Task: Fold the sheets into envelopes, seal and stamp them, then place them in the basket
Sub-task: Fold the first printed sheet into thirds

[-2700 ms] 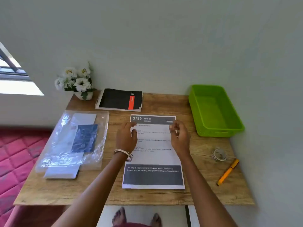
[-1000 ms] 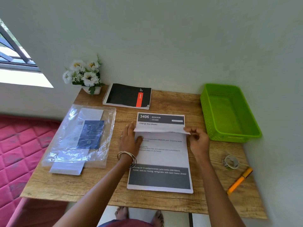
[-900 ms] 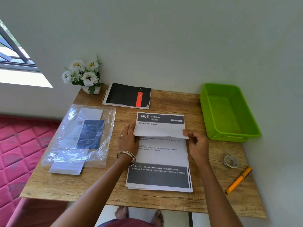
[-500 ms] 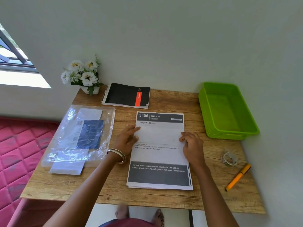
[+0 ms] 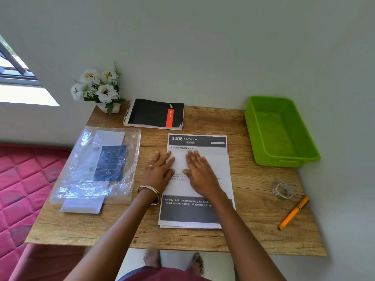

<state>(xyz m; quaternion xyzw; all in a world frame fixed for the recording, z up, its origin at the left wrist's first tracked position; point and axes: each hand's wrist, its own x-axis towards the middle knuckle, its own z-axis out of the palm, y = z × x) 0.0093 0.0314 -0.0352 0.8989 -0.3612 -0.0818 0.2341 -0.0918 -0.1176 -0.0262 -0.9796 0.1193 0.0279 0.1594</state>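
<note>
A stack of white printed paper sheets [image 5: 211, 185] is laid at the middle of the wooden table [image 5: 253, 236], reaching almost to its near edge. The top sheet is pressed flat by the left hand [image 5: 160, 171] and the right hand [image 5: 199, 173], side by side, fingers straight, nothing gripped. A green plastic basket [image 5: 253, 136] is set at the far right corner.

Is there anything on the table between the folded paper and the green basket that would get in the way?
Nothing visible does. Both hands, left hand and right hand, press flat on the folded sheet. Only bare wooden table lies between it and the green basket. The tape roll and orange pen sit nearer, off that path.
</note>
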